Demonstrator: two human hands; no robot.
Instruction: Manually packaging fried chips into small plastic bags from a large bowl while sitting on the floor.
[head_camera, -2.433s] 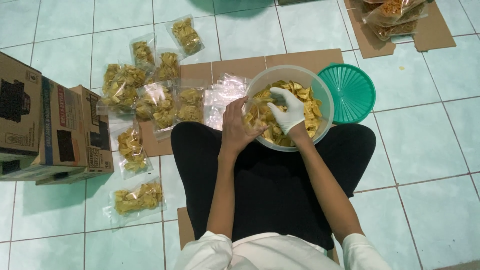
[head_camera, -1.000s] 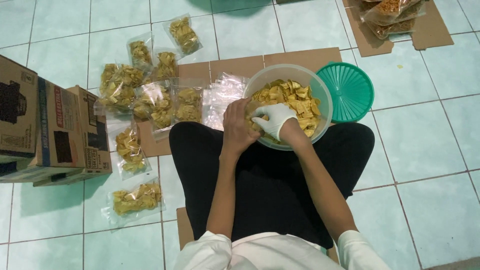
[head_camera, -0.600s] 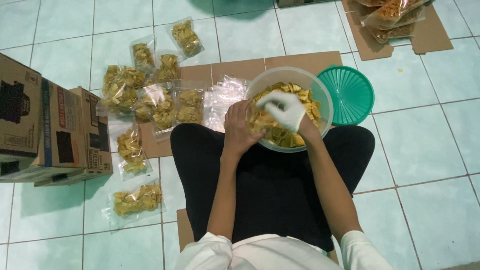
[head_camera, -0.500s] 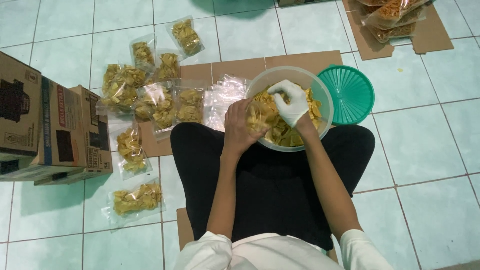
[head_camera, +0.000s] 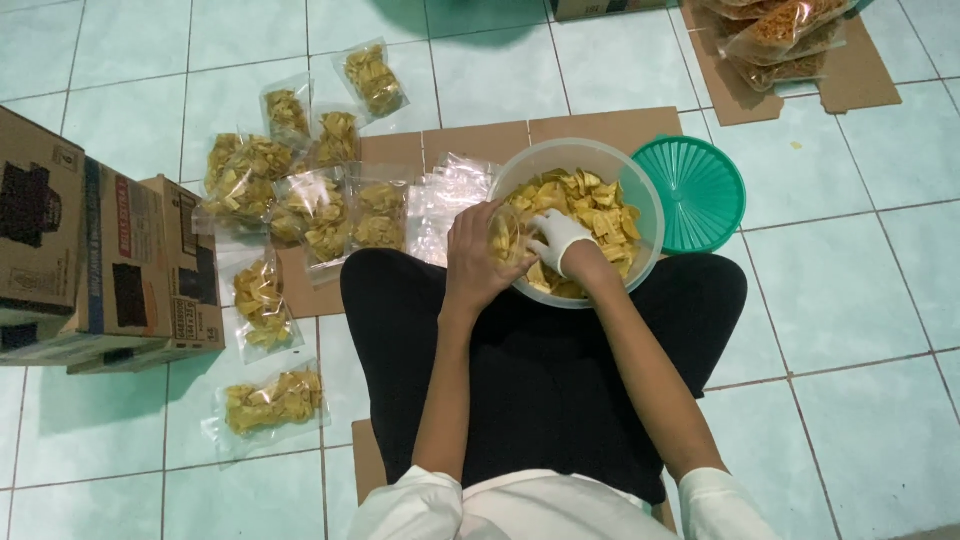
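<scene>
Head view: gloved right hand (head_camera: 556, 238) has dropped from the bowl's (head_camera: 640, 190) one o'clock, pinching chips (head_camera: 600, 205); left hand (head_camera: 478, 255) grips, seemingly, a small bag (head_camera: 503, 235).

The floor (head_camera: 880, 330) is made of big square tiles, pale green-white, with thin dark lines between them. Soft, even light falls on it — the tiles shine a little. Flat sheets of brown cardboard (head_camera: 600, 128) lie on the floor in the upper middle of the frame, and another brown sheet (head_camera: 860, 80) lies at the upper right. At the left edge stand cardboard boxes (head_camera: 90, 270) — brown with dark prints.
</scene>
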